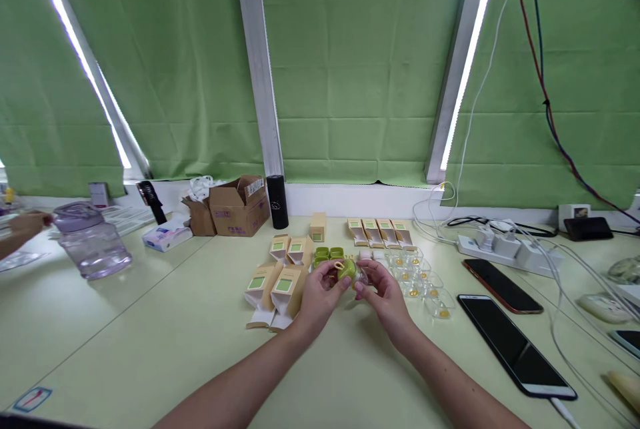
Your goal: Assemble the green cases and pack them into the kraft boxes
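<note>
Centrally, both hands meet over the pale tabletop (150, 322) around one small green piece.

Nearest, the left hand (320, 292) and right hand (383, 292) close their fingertips on the small green piece (347, 270), held just above the tabletop between them; to the left lie open tan cartons (274, 285) with green labels; to the right sits a cluster of clear trays (423, 282) with yellow dots, then two dark phones (515, 342) lying flat; just behind the hands stand green boxes (329, 253); farther back a row of tan cartons leans, a black cylinder (277, 201) stands upright beside a brown cardboard box (240, 205); at far left a clear jug (90, 240) stands near another person's hand (25, 223); green blinds (360, 62) hang behind.
</note>
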The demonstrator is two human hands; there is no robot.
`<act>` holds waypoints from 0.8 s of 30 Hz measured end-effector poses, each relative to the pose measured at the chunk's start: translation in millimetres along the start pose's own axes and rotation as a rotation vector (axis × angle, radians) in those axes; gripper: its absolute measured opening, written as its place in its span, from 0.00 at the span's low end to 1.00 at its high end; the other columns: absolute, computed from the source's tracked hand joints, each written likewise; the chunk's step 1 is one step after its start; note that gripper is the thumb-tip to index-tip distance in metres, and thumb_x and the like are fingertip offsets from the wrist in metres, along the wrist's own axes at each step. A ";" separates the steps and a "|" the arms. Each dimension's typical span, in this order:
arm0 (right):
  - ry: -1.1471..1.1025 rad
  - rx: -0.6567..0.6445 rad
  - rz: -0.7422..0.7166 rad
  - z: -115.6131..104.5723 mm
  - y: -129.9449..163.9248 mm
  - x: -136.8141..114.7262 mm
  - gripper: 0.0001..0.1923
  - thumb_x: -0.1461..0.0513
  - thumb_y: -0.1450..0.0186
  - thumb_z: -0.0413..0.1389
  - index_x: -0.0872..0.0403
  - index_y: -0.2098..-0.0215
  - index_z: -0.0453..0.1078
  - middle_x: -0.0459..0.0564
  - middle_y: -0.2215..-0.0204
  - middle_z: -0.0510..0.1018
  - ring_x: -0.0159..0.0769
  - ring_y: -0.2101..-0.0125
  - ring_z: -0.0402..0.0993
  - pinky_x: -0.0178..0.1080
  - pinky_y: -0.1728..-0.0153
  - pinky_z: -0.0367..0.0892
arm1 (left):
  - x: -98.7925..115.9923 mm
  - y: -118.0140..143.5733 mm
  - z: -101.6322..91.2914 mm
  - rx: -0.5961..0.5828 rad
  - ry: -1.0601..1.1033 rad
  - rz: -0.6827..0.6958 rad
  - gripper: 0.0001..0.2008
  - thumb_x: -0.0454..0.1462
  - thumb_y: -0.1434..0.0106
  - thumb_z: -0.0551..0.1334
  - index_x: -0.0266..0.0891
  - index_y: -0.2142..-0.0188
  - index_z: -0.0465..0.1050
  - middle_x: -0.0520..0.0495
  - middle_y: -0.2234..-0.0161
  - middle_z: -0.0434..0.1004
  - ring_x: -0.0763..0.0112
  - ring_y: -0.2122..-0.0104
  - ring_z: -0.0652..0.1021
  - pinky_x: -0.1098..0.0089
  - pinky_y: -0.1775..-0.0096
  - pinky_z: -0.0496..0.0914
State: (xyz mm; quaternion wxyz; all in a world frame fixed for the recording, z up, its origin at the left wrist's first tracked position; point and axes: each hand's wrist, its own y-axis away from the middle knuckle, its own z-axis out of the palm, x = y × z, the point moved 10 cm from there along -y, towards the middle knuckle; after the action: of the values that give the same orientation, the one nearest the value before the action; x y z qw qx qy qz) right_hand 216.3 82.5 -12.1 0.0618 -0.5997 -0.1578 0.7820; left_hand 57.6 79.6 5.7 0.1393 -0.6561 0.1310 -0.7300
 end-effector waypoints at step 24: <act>0.009 -0.069 -0.007 11.3 5.8 -3.5 0.29 0.49 0.43 0.73 0.45 0.47 0.72 0.53 0.54 0.82 0.47 0.52 0.78 0.44 0.58 0.75 | 5.5 0.3 5.3 -0.038 -0.005 -0.012 0.26 0.48 0.46 0.78 0.37 0.51 0.81 0.37 0.50 0.82 0.55 0.53 0.83 0.60 0.51 0.78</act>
State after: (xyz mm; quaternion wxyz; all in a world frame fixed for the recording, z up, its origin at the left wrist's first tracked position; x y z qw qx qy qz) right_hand 207.0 74.1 -8.1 0.0445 -0.6045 -0.1866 0.7732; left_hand 62.3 77.2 11.1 0.1228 -0.6611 0.1408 -0.7267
